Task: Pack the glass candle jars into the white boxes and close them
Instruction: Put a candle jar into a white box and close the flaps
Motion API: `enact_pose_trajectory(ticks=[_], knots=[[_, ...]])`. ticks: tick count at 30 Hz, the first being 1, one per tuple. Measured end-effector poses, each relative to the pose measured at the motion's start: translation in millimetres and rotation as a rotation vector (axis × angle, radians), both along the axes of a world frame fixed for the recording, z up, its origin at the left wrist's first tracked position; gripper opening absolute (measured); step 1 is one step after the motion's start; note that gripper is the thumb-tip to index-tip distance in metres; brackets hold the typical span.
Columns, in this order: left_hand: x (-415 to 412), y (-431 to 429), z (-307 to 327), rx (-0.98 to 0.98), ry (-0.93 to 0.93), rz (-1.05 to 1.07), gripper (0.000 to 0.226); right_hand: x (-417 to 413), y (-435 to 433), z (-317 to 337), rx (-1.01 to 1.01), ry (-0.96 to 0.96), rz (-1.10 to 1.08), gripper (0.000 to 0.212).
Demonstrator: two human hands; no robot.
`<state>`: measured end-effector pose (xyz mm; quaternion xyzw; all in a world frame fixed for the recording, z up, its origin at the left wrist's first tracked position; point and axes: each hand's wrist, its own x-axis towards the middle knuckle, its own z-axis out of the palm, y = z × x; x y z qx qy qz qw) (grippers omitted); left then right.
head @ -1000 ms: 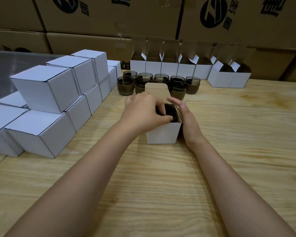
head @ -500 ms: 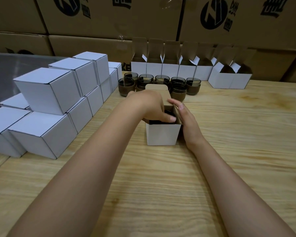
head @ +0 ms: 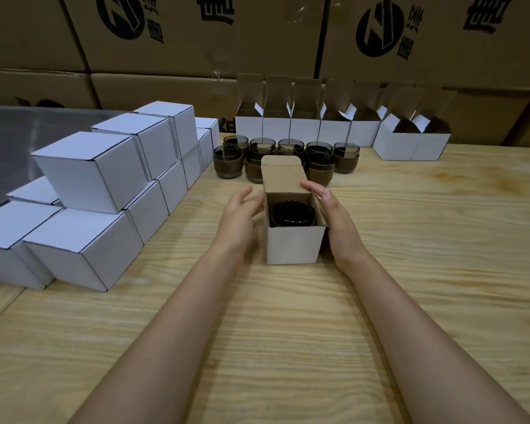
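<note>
Withdrawn from the white box (head: 294,244), my left hand (head: 240,214) hovers, fingers spread; my right hand (head: 338,221), fingers straight, braces it. Untucked, the right flap (head: 319,209) could jam the lid (head: 283,175).

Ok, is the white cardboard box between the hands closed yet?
Open. The white cardboard box has its brown lid flap standing up, and a dark glass jar shows inside.

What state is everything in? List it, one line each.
Front box: open, lid flap up.
Jar inside it: upright, packed.
Loose jars: upright, unpacked.
Back row boxes: open, flaps up.
Stacked boxes: closed.
Left hand: open, beside front box.
Right hand: open, against front box.
</note>
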<state>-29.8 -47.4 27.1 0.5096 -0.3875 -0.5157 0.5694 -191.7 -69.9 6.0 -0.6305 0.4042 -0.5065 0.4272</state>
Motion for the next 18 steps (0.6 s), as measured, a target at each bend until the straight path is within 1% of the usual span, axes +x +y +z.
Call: enact_pose_trajectory(ticks=[2,3,5,6,7,10,11,12,14,15,17,18], knots=[[-10,2,-3,-0.028,0.071,-0.034,0.02,2,3,3,-0.007,-0.003,0.003,0.045],[-14,4,-2,-0.061,0.074,-0.036,0.015,2,4,4,-0.011,-0.007,0.008,0.043],[-20,4,-3,-0.136,0.03,-0.019,0.023,3,6,6,-0.008,-0.036,0.022,0.041],[-22,4,-3,-0.165,0.011,-0.001,0.026,2,6,6,0.004,-0.082,0.02,0.041],[-22,4,-2,-0.185,0.003,0.013,0.029,1,5,6,0.041,-0.181,0.023,0.041],[-23,3,-3,-0.201,0.008,0.023,0.035,-2,4,10,0.232,-0.707,0.144,0.044],[-23,3,-4,-0.206,0.009,0.02,0.036,-3,5,12,0.272,-0.833,0.185,0.044],[-23,3,-4,-0.212,0.008,0.015,0.037,-3,6,13,0.297,-0.902,0.215,0.046],[-23,2,-5,-0.215,0.024,-0.001,0.037,-1,7,13,0.316,-0.956,0.245,0.048],[-24,2,-5,-0.217,0.035,-0.006,0.037,0,6,13,0.318,-0.953,0.246,0.048],[-24,2,-5,-0.226,0.043,-0.013,0.037,3,5,13,0.289,-0.876,0.234,0.05],[-24,2,-5,-0.23,0.041,-0.018,0.037,4,5,13,0.258,-0.794,0.22,0.054]])
